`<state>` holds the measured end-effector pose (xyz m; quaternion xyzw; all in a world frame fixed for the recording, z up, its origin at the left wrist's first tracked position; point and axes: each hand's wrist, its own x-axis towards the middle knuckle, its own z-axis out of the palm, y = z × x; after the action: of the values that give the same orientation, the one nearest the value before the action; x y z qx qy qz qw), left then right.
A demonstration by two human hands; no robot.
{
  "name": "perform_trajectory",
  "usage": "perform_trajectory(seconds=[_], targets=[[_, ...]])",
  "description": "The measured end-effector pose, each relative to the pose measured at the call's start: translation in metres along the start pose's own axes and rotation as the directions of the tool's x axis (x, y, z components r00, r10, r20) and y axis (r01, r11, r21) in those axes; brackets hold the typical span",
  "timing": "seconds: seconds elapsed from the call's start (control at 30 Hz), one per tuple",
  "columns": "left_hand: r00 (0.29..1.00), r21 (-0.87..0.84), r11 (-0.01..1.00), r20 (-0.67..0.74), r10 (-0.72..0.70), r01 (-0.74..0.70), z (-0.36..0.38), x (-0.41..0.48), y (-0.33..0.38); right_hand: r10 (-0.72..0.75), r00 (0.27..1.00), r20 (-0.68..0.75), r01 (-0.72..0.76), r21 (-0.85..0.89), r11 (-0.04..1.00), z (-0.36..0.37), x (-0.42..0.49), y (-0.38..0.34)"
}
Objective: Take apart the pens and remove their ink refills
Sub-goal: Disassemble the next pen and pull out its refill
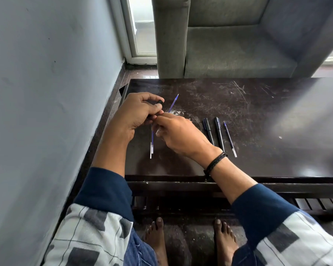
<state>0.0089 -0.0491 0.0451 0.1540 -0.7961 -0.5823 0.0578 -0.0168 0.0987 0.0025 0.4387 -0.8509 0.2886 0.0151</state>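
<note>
"Scratched dark wooden table (258, 112), grey upholstered sofa (238, 50) beyond it, pale blue wall (46, 73) hard on the left: that's the setting. What do I say the person is doing?"

"Pulling a pen apart. The left hand (138, 112) has its fingers curled round a short black plastic pen piece (159, 102), which pokes out past the thumb. The right hand (181, 133), touching the left at the fingertips, pinches a thin blue ink refill (173, 103) whose tip juts out beyond the fingers, away from the person."

"Why both hands so close together?"

"My reading: one hand braces the casing while the other draws the refill clear, so the two grips have to meet at the joint. Something clear shows under the right palm, but I can't tell what it is."

"And the things lying about?"

"It looks sorted. Just below the left hand, towards the person, lie two loose clear-and-blue refills (151, 144), side by side, most likely the done pile. Just right of the right hand are two slim black pens (219, 134), parallel and assembled, apparently waiting their turn. A single blue refill (230, 140) lies beside them, farther from the hand."

"So how far along?"

"I'd judge past halfway: three refills out and down, one coming free in the fingers, two pens untouched."

"Any risk worth a line?"

"The refill is thin and held near one end; a sideways tug could bend it."
</note>
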Motion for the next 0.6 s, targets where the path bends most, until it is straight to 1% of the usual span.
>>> perform_trajectory(seconds=[0.13, 0.3, 0.5, 0.6], targets=[[1.000, 0.014, 1.000, 0.015, -0.002, 0.001, -0.0005, 0.0004, -0.0007, 0.038, 0.999, -0.033, -0.038, -0.018, 0.999, -0.0005, -0.0006, -0.0004], [1.000, 0.024, 1.000, -0.001, -0.002, 0.002, -0.0010, 0.0005, -0.0016, 0.068, 0.997, -0.048, -0.070, -0.021, 0.997, -0.0023, -0.0001, 0.0010], [1.000, 0.045, 0.999, 0.004, -0.006, 0.006, -0.0001, 0.0008, -0.0019, 0.124, 0.984, -0.129, -0.127, -0.014, 0.992, -0.0056, 0.0014, 0.0026], [1.000, 0.054, 0.998, 0.004, -0.006, 0.006, 0.0005, 0.0013, -0.0021, 0.145, 0.979, -0.143, -0.149, -0.019, 0.989, -0.0052, 0.0016, 0.0039]])
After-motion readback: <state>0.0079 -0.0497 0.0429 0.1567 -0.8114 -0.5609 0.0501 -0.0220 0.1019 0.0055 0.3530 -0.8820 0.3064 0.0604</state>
